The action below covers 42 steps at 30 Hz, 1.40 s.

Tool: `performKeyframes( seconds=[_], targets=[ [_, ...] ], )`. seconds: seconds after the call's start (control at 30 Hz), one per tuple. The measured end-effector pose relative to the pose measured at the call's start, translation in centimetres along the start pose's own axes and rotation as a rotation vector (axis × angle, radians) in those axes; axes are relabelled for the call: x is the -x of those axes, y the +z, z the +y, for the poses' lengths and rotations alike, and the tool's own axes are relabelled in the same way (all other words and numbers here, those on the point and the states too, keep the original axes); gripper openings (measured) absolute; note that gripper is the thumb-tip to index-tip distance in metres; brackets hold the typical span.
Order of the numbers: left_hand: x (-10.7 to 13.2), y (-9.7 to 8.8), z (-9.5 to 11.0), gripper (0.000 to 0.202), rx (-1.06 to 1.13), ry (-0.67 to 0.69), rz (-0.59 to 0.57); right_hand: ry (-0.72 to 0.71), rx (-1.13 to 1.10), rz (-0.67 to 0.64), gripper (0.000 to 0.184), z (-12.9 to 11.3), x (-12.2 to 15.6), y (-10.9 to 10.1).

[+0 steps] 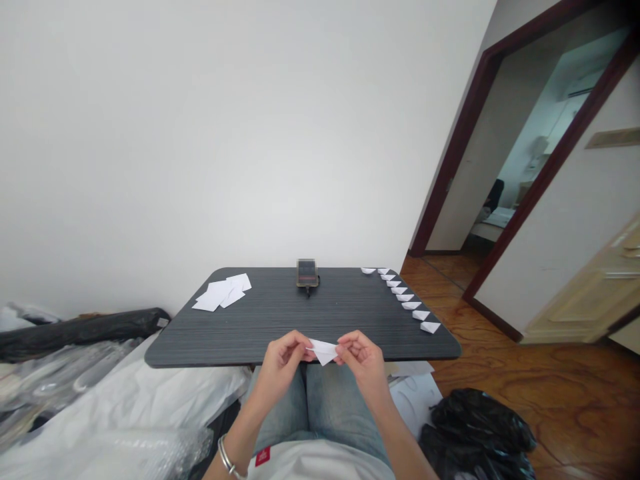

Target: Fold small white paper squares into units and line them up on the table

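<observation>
A small folded white paper [324, 351], roughly triangular with its point downward, is held between my two hands over the front edge of the dark table. My left hand [287, 357] pinches its left corner between thumb and fingers. At the right corner, the thumb and fingertips of my right hand [361, 353] are closed on it. Loose white paper sheets [220, 292] lie overlapping on the table's left side. Down the right edge runs a row of several small folded white paper pieces [411, 306].
A phone-like device [307, 273] stands upright at the back middle of the table [280, 310], against the white wall. Plastic-wrapped bundles [125, 393] lie to the left. A black plastic bag [475, 427] rests on the wooden floor at right, near a doorway.
</observation>
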State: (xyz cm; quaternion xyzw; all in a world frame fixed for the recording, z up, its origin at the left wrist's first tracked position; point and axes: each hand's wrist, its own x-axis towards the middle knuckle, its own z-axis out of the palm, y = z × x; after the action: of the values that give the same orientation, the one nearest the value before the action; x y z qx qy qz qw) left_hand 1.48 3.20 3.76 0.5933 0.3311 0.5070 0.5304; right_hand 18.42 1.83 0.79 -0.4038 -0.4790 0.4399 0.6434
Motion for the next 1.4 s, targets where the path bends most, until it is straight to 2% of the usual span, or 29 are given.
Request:
performKeyframes(
  seconds=[0.1,0.2,0.33,0.67,0.8,1.0,1.2,1.4],
  targets=[
    [0.0,0.0,0.1,0.02,0.097,-0.017,0.023,-0.048,0.055,0.011,0.016,0.3,0.1,-0.1],
    [-0.2,0.4,-0.2,0.026,0.017,-0.037,0.006,-0.078,0.093,0.01,0.012,0.2,0.4,0.2],
    [-0.6,1.1,-0.9,0.023,-0.148,-0.081,-0.009,-0.093,0.128,-0.01,0.009,-0.3,0.8,0.5],
    [-0.7,1.7,-1.0,0.026,-0.121,-0.097,0.046,-0.109,0.199,-0.025,0.007,-0.4,0.9,0.5],
    [-0.6,1.5,-0.9,0.028,-0.122,-0.083,0.043,-0.079,0.164,-0.014,0.01,-0.5,0.9,0.6],
    [-0.5,1.5,-0.7,0.032,-0.014,-0.057,-0.04,0.002,0.137,-0.056,0.017,-0.3,0.6,0.3],
    [-0.4,0.8,-0.2,0.043,0.149,-0.061,-0.021,0.014,0.04,-0.031,0.019,-0.5,0.3,0.2],
    [-0.5,0.7,0.4,0.029,0.147,-0.06,0.007,0.064,-0.051,-0.023,0.021,-0.5,0.2,0.4]
  ],
)
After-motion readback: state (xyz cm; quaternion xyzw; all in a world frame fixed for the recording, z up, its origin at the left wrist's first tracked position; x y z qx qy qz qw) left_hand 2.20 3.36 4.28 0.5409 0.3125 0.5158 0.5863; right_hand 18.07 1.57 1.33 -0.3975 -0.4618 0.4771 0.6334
